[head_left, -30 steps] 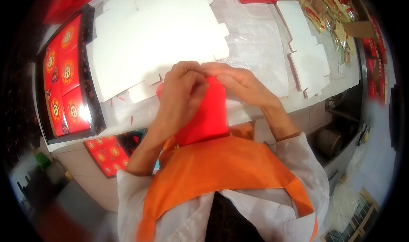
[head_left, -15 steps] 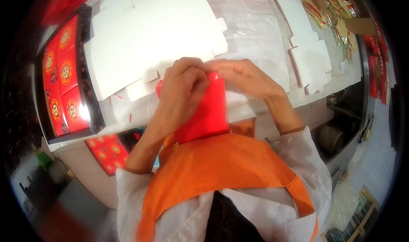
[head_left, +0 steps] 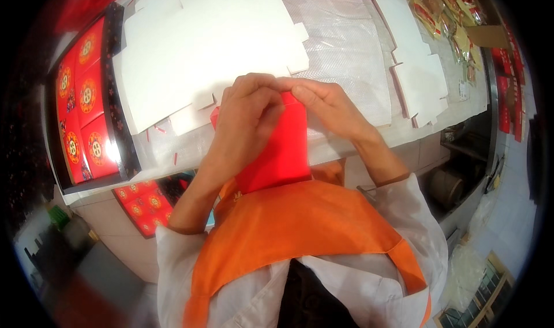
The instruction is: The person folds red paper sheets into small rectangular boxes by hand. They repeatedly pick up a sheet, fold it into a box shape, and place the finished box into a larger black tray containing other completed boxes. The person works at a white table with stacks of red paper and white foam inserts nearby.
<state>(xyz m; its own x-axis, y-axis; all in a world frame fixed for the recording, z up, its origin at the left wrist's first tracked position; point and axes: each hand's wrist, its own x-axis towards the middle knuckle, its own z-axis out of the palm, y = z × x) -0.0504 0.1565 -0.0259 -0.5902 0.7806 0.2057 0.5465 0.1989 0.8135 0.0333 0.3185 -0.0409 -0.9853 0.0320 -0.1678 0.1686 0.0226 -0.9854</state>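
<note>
A red cardboard box (head_left: 280, 149) stands between my body and the table edge, its lower end against my orange apron. My left hand (head_left: 249, 117) is curled over the box's upper left side, fingers bent toward the top edge. At the upper right corner, my right hand (head_left: 323, 103) grips the rim, thumb on the near side and fingers bent behind it. The fingertips of both hands meet at the far edge of the box. What lies under the left palm is hidden.
Flat white cardboard blanks (head_left: 213, 45) cover the table's middle, with more blanks (head_left: 418, 68) at right. A dark-edged tray of red boxes (head_left: 86, 97) sits at left. Wrapped packets (head_left: 444, 10) are heaped at the far right. Another tray of red boxes (head_left: 141, 204) shows below the table.
Both hands keep their hold on the red box. The right hand and forearm have shifted slightly, with its thumb now at the box's top right corner.
</note>
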